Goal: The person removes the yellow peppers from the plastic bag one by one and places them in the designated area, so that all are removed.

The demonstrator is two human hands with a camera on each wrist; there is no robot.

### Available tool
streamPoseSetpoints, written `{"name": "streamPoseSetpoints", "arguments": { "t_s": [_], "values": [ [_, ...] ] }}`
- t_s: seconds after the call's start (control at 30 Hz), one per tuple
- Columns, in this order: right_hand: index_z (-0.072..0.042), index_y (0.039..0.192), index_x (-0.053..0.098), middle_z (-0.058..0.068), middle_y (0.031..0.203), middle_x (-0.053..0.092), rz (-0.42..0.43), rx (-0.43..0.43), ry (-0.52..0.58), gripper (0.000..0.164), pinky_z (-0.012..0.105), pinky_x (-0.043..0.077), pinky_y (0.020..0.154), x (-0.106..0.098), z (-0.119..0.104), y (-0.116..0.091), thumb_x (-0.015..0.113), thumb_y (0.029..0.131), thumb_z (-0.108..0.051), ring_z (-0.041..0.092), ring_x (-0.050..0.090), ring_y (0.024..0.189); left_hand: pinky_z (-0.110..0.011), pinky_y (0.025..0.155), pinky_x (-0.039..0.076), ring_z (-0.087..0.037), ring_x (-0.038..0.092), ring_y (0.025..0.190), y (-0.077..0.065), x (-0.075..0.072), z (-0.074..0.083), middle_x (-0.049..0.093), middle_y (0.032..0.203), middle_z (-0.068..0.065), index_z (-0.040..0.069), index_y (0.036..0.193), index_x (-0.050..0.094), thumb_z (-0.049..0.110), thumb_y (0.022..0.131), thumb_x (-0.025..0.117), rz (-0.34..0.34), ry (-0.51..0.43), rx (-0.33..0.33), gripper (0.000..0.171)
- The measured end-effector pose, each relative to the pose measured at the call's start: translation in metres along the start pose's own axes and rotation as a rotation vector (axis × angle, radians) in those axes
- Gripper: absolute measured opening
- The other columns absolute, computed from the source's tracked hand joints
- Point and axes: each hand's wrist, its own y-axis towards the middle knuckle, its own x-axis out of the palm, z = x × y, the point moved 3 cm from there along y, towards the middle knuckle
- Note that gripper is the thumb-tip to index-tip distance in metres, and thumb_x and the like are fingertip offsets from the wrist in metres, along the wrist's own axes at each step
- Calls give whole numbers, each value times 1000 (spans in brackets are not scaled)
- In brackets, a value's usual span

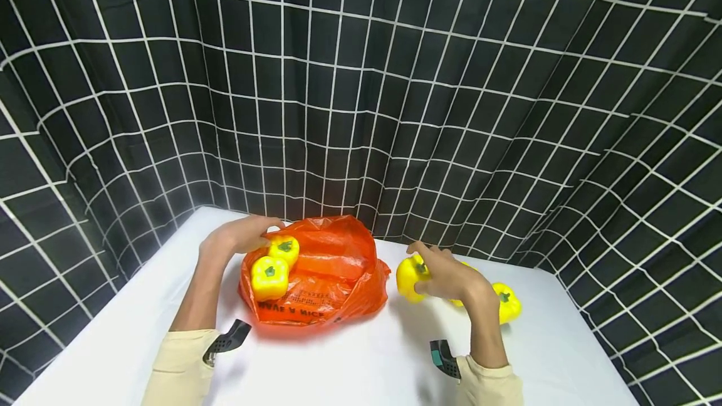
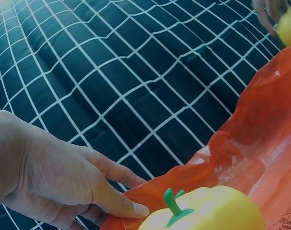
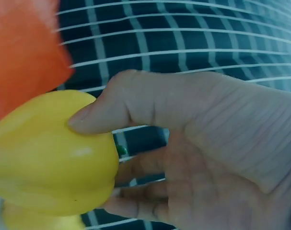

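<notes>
Bench (image 1: pixel 327 368), white, dark gridded cloth (image 1: pixel 338 99) standing behind its far edge. At left, cream sleeve (image 1: pixel 183 356), black wrist device (image 1: pixel 228 337) at the cuff. Left hand (image 1: pixel 237 238) near the bench's far-left corner, pinching the bag's rim: thumb inside, fingers behind the film. Red plastic bag (image 1: pixel 333 265) lies left of centre toward the far edge, mouth gaping to the near edge, black print on the lower lip.

Two yellow peppers inside at the bag's left: back pepper (image 1: pixel 283 250) by the left thumb, front pepper (image 1: pixel 269 277) just nearer, both green stems showing.

Right of the bag, apart from it in the head view, third pepper (image 1: pixel 407 275), grasped by the right hand (image 1: pixel 451 275), thumb on the near side, fingers beyond. More yellow (image 1: pixel 465 264) shows past that hand, mostly hidden; count there uncertain. Last, rightmost pepper (image 1: pixel 509 303), toward the bench's right edge.
</notes>
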Motion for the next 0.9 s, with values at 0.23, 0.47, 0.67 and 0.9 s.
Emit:
{"name": "streamPoseSetpoints", "arguments": {
  "t_s": [0.23, 0.47, 0.67, 0.9],
  "values": [
    [-14, 129, 58, 5, 111, 62, -33, -30, -55, 53, 46, 50, 88, 27, 16, 13, 76, 80, -7, 28, 50, 107, -58, 109, 54, -37, 66, 123, 1, 0, -2, 66, 141, -19, 9, 144, 60, 2, 97, 67, -9, -15, -12, 48],
    [-12, 119, 60, 9, 107, 61, -1, -6, -73, 44, 48, 53, 90, 30, 17, 15, 84, 82, -6, 27, 51, 102, -59, 111, 52, -38, 63, 128, 0, -1, -2, 64, 145, -19, 11, 145, 59, 3, 99, 65, -7, -32, -38, 48],
    [-9, 116, 65, 8, 107, 63, 39, -4, -108, 43, 45, 56, 86, 26, 18, 14, 89, 80, -10, 27, 54, 101, -61, 113, 50, -38, 61, 131, -1, -2, -2, 63, 146, -18, 12, 146, 59, 3, 99, 65, -6, -27, -46, 48],
    [-6, 76, 65, 1, 77, 58, 48, -158, -88, 22, 22, 43, 63, 26, 16, 21, 86, 79, 1, 14, 49, 73, -61, 114, 49, -37, 60, 132, -2, -1, -3, 63, 146, -17, 14, 146, 59, 4, 99, 65, -9, -40, -68, 49]
  ]
}}
